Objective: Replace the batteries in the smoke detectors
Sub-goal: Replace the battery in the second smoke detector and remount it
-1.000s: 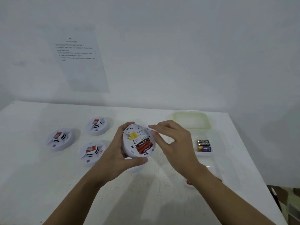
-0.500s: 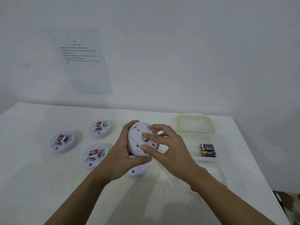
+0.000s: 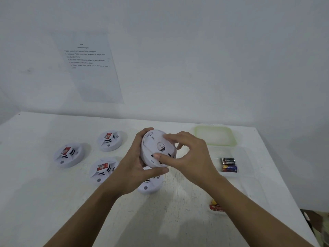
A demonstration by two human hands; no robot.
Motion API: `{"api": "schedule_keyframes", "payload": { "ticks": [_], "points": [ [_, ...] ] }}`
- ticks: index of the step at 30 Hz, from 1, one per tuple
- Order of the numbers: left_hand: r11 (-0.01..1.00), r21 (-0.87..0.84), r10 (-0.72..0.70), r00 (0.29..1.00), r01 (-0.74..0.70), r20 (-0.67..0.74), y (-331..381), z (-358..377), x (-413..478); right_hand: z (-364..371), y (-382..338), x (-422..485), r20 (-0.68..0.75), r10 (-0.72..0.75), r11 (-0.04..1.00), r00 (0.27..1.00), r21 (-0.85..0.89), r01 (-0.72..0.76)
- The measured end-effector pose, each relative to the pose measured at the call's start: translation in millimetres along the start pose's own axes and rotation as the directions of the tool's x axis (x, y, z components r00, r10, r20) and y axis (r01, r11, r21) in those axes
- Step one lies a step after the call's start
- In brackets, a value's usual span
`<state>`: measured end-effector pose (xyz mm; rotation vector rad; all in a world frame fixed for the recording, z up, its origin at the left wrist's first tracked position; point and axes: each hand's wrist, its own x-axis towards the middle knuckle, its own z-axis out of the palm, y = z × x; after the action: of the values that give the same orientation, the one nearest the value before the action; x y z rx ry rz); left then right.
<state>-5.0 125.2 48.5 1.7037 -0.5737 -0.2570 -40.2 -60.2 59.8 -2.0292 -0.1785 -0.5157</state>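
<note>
Watching the head feed: the left hand [image 3: 131,168] is gripping the smoke detector [image 3: 153,157] by its rim, fingers curled round it, holding it up over the table [image 3: 35,193] at mid-frame. The right hand [image 3: 192,157] is pinching the back cover [image 3: 161,146], thumb on the lower face and fingers over the top edge. I'm reading it as twisting or seating the cover.

Progress, as I'm judging it: this unit is getting closed up, so its swap is looking nearly done. Three more detectors [image 3: 67,155] [image 3: 110,140] [image 3: 103,169] are lying face up on the left, and a fourth [image 3: 149,187] is sitting half hidden under the hands. I can't tell which of those are serviced. Batteries [image 3: 228,164] are waiting in the clear tray [image 3: 243,163] on the right, with its lid [image 3: 234,139] behind it. Something red-labelled [image 3: 216,207] is showing by the right forearm, too hidden to name.

Versus a second ago: the battery bay was open then, with red cells showing. Now it's covered, and the right fingers are sitting further round the cover than half a second back.
</note>
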Motion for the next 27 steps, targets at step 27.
{"api": "schedule_keyframes", "payload": {
  "ticks": [27],
  "points": [
    [0.984, 0.066, 0.167, 0.985, -0.163, -0.050, 4.2, 16.0, 3.4, -3.2, 13.4, -14.0, -0.096, -0.079, 0.995, 0.992, 0.055, 0.084]
  ]
}}
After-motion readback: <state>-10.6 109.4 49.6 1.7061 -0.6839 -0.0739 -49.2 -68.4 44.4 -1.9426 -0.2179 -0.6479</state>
